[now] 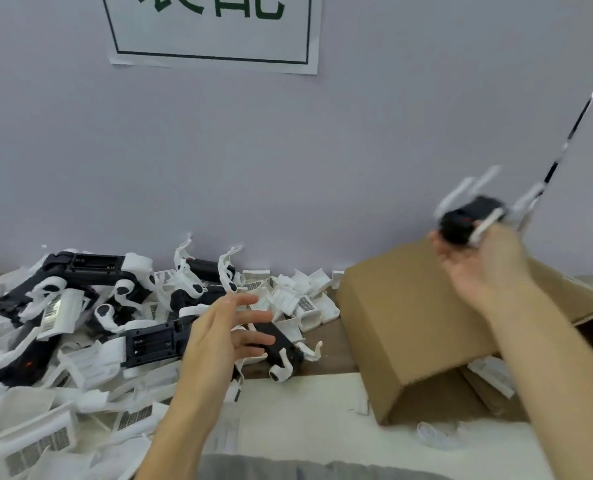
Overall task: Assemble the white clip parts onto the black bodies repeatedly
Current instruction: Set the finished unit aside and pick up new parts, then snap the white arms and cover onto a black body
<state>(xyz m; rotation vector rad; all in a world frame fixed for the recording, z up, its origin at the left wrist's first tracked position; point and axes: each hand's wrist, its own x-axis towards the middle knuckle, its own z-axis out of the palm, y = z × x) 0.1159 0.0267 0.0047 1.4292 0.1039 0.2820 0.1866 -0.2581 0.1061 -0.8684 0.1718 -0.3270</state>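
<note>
At the right of the frame the right hand (480, 258) is raised above an open cardboard box (409, 317), its fingers curled around a blurred black body (466, 218) with white clip parts (483, 227) sticking out from it. In the lower middle the left hand (222, 332) hovers with fingers spread and holding nothing, over a heap of black bodies and loose white clips (80, 327) that fills the left side of the table (333, 355). A white paper sign (212, 29) with a green border hangs on the wall at the top.
</note>
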